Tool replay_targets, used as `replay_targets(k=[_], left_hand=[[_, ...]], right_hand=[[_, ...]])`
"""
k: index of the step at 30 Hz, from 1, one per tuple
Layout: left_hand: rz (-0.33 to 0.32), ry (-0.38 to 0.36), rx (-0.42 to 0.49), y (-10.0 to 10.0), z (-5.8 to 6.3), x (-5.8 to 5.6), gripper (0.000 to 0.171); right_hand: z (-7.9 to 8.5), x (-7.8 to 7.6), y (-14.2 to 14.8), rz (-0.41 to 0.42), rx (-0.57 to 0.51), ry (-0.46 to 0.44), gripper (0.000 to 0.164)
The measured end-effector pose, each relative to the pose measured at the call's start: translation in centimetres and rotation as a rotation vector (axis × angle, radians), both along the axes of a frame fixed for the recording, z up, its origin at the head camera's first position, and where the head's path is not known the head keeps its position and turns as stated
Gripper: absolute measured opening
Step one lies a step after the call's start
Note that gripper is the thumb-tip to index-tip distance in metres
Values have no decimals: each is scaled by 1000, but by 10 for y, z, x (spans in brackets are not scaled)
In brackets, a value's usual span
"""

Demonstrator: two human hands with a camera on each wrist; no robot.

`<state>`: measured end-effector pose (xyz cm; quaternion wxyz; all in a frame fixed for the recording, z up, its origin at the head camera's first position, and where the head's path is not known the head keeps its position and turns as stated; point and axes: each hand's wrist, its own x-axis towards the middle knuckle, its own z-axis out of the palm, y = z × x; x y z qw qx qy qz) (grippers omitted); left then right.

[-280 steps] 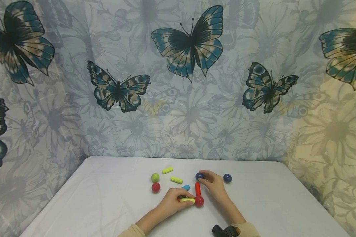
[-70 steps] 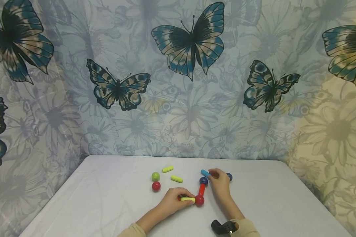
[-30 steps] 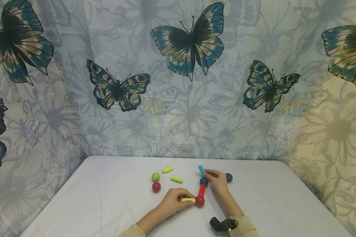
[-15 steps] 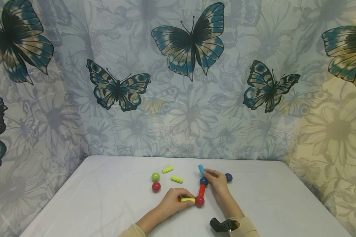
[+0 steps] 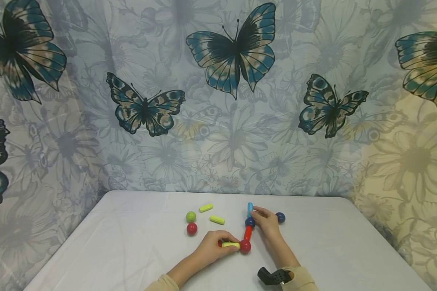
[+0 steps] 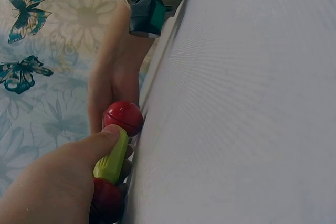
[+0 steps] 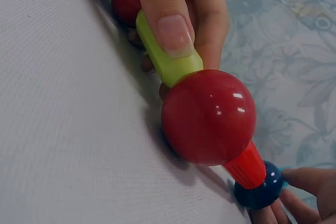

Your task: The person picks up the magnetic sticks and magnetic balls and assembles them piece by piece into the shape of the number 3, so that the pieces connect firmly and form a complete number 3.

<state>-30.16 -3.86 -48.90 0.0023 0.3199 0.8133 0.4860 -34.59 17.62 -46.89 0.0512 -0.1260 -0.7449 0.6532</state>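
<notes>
In the head view my left hand [image 5: 213,245] grips a yellow-green stick [image 5: 230,245] between thumb and fingers. A red ball [image 5: 245,246] sits at the stick's right end; a second red ball [image 6: 106,198] shows under the hand in the left wrist view. From the first ball a red stick [image 7: 245,167] leads away to a dark blue ball [image 5: 250,222]. My right hand [image 5: 267,224] pinches a light blue stick [image 5: 250,208] at the far side of that blue ball. How deep the light blue stick sits in the ball is hidden.
On the white table [image 5: 131,242] lie a green ball [image 5: 191,217], a loose red ball [image 5: 191,229] and two yellow-green sticks [image 5: 217,220]. Another dark blue ball [image 5: 281,218] lies just right of the right hand. A butterfly-print cloth [image 5: 236,161] hangs behind.
The dark blue ball went onto the red stick. My right hand picked up the light blue stick and brought it to that ball, then swung it from slanted to straight. The left hand stayed put.
</notes>
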Motion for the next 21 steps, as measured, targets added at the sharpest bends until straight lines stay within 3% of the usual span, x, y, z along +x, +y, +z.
replay_targets(k=[10,21], left_hand=[[4,-24,-9,0,0,0,19],[0,-29,-2,0,-1,0,19]], right_hand=[[-4,3,-2,33,73,56,43],[-2,6,-8,15,92,51,36]])
